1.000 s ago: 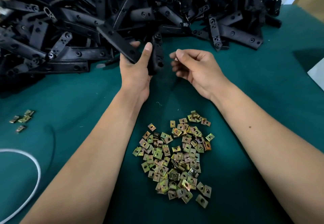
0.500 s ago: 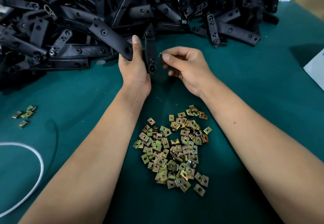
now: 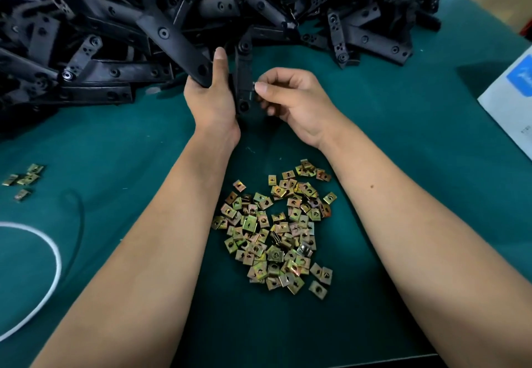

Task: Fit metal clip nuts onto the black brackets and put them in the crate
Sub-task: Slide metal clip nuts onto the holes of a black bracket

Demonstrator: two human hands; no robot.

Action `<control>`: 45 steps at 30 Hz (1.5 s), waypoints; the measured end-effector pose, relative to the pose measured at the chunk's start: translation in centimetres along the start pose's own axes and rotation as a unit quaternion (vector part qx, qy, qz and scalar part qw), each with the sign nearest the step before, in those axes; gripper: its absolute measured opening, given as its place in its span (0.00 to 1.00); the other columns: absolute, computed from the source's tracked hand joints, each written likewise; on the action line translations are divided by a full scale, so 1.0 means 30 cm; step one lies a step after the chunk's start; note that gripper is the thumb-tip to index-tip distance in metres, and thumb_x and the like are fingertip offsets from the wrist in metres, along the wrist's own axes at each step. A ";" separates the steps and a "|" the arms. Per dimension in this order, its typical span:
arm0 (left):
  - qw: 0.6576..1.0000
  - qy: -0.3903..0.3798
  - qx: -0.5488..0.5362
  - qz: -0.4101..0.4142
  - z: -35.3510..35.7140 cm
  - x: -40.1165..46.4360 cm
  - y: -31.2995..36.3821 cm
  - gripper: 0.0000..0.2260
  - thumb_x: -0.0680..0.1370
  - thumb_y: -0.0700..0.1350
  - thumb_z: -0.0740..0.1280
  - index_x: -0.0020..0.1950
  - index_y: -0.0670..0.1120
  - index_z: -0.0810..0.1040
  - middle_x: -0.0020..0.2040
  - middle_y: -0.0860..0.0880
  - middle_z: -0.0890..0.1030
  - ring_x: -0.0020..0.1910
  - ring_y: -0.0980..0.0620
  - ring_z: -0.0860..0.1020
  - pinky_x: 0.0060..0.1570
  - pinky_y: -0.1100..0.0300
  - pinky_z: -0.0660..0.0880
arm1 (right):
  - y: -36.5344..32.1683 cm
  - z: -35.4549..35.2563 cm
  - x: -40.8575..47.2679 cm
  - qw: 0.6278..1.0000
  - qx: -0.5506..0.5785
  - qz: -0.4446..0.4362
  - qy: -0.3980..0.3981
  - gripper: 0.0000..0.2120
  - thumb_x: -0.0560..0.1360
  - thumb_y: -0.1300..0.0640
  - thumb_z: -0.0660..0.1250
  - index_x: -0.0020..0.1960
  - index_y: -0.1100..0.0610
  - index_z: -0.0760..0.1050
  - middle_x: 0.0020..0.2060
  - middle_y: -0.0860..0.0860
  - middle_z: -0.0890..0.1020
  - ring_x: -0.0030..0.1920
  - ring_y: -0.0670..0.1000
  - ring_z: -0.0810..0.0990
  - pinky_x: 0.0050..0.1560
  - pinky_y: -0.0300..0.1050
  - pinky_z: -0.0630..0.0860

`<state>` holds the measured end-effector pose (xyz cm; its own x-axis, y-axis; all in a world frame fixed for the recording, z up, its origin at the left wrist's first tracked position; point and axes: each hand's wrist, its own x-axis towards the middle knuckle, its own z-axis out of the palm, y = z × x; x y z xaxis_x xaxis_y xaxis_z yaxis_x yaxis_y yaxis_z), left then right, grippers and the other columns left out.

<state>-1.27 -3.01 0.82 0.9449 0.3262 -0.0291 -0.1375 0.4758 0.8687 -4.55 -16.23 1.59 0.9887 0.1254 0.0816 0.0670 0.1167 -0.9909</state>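
My left hand [image 3: 211,100] grips a black bracket [image 3: 172,42] that is folded in a V, its second arm [image 3: 244,77] standing upright beside my thumb. My right hand [image 3: 290,100] pinches a small metal clip nut [image 3: 254,87] between thumb and forefinger and holds it against the right edge of that upright arm. A loose heap of brass-coloured clip nuts [image 3: 276,229] lies on the green mat between my forearms. A big pile of black brackets [image 3: 121,28] fills the back of the table. No crate is in view.
A few stray clip nuts [image 3: 24,179] lie at the left. A white cord loop [image 3: 49,267] curves at the lower left. A white and blue cardboard box [image 3: 512,100] stands at the right edge. More brackets [image 3: 371,39] lie at the back right.
My left hand has turned the bracket so one arm stands upright. My right hand has moved left and brought the clip nut from apart to the edge of that arm.
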 end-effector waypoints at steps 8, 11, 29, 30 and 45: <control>0.999 0.044 -0.027 -0.009 0.006 0.010 0.006 0.08 0.82 0.44 0.69 0.45 0.43 0.76 0.37 0.50 0.79 0.37 0.51 0.79 0.40 0.57 0.78 | 0.007 -0.015 0.010 0.999 0.019 0.013 -0.033 0.07 0.80 0.67 0.67 0.43 0.61 0.79 0.35 0.52 0.80 0.36 0.47 0.76 0.36 0.36 0.71; 0.999 0.041 -0.016 -0.002 0.012 0.008 0.000 0.07 0.82 0.44 0.70 0.47 0.43 0.76 0.38 0.49 0.80 0.41 0.49 0.79 0.45 0.53 0.79 | 0.013 -0.014 0.015 1.000 0.016 0.009 -0.025 0.07 0.79 0.67 0.68 0.43 0.61 0.79 0.35 0.52 0.79 0.36 0.47 0.75 0.36 0.36 0.71; 0.999 0.044 0.001 -0.013 0.006 0.020 -0.011 0.07 0.81 0.45 0.71 0.46 0.44 0.78 0.42 0.48 0.83 0.43 0.49 0.82 0.55 0.42 0.81 | 0.025 -0.019 0.021 0.999 -0.016 0.008 -0.028 0.07 0.78 0.66 0.70 0.42 0.59 0.80 0.34 0.49 0.80 0.35 0.46 0.75 0.35 0.35 0.71; 0.999 0.039 0.006 -0.014 0.004 0.021 -0.010 0.06 0.81 0.44 0.71 0.46 0.44 0.79 0.42 0.49 0.84 0.43 0.50 0.82 0.55 0.42 0.81 | 0.024 -0.019 0.021 1.000 -0.018 0.011 -0.023 0.07 0.78 0.66 0.70 0.43 0.59 0.80 0.34 0.49 0.80 0.35 0.46 0.74 0.35 0.35 0.71; 0.998 0.055 -0.005 -0.023 0.006 0.027 -0.022 0.09 0.81 0.47 0.71 0.45 0.46 0.76 0.37 0.52 0.81 0.40 0.50 0.80 0.51 0.45 0.82 | 0.020 -0.019 0.016 1.000 -0.005 0.014 -0.026 0.08 0.79 0.66 0.69 0.42 0.58 0.79 0.34 0.49 0.80 0.36 0.46 0.74 0.36 0.37 0.68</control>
<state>-0.36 -3.21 0.31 0.9116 0.3918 -0.1241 -0.0981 0.5007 0.8600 -3.96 -16.66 0.98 0.9821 0.1789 0.0586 0.0407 0.1022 -0.9939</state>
